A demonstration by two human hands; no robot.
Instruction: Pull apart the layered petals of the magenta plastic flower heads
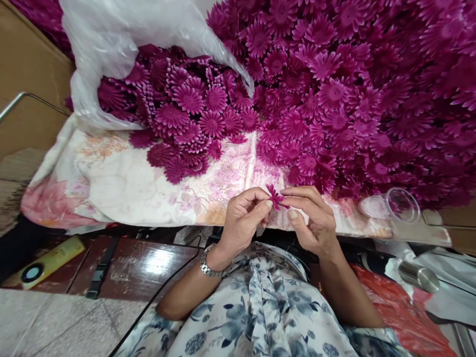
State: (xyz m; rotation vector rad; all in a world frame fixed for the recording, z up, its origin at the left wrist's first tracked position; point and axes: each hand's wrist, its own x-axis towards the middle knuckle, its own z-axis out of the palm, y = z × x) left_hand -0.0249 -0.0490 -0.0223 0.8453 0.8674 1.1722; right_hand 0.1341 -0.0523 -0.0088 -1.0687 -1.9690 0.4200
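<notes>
A small magenta flower piece is pinched between the thumb and forefinger of my left hand, near the front edge of the cloth. My right hand is beside it, its fingertips at the flower's right side and its thumb apart below them. A large heap of magenta artificial flowers fills the back right. At the back left, more stacked flowers spill out of a white plastic bag onto the floral cloth.
A clear plastic cup lies on its side at the cloth's right edge. Cardboard borders the far left. A yellow object rests on the brown bench; a metal cylinder is at the lower right.
</notes>
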